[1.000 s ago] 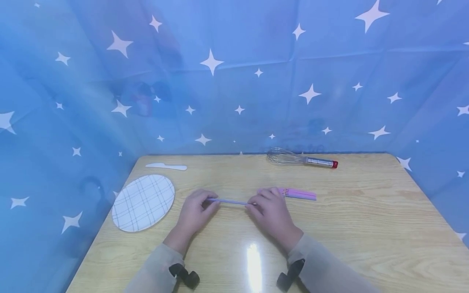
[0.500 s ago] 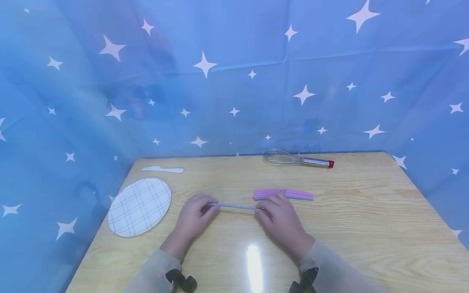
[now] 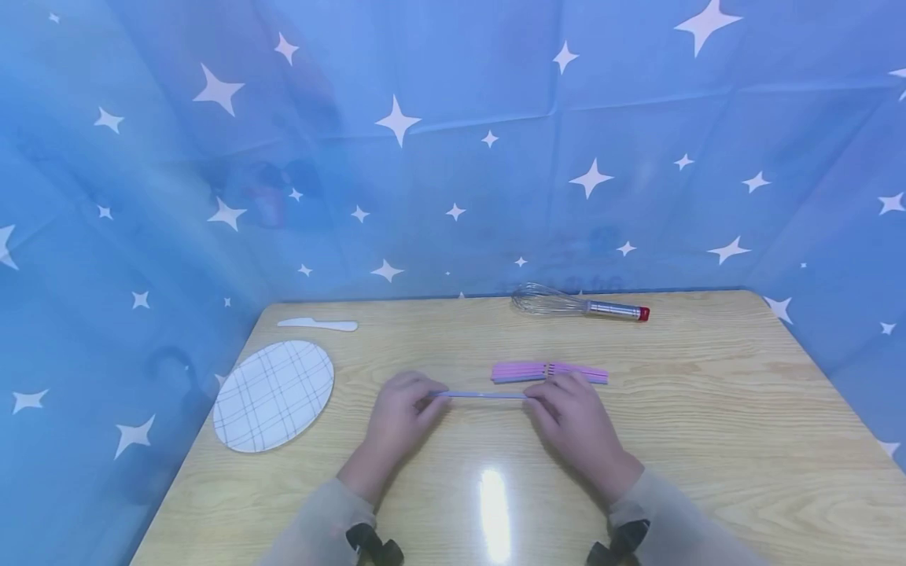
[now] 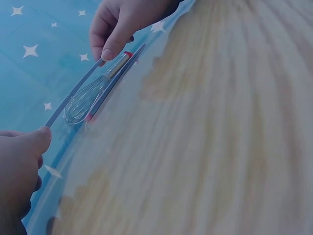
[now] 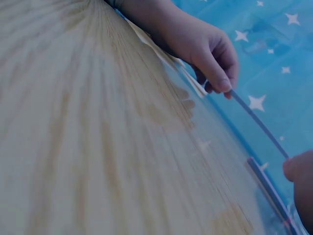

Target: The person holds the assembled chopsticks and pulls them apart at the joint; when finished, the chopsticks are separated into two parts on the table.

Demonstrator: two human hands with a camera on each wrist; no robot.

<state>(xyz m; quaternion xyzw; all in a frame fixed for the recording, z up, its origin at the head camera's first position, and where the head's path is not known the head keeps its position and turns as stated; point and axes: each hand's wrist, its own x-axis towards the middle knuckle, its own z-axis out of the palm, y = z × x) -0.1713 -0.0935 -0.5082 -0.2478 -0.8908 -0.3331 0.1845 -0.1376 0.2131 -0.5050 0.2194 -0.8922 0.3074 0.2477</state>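
Observation:
A thin blue-purple stick (image 3: 488, 395) runs level between my two hands, just above the wooden table. My left hand (image 3: 402, 415) pinches its left end between thumb and fingers, and my right hand (image 3: 579, 424) pinches the right end. In the left wrist view the stick (image 4: 71, 94) shows a small joint or mark near its middle. Both its tips are hidden in the fingers. Just beyond my right hand lies a flat bundle of pink and purple sticks (image 3: 520, 372), with a dark-marked band across its middle.
A metal whisk (image 3: 566, 303) with a red end lies near the table's back edge. At the left are a white checked oval plate (image 3: 273, 397) and a white plastic knife (image 3: 318, 324). Starry blue cloth (image 3: 453, 173) hangs behind and along the sides.
Both hands have moved right with the stick, the right hand farther, so more of the stick shows between them. The bundle, partly covered before, has come into fuller view.

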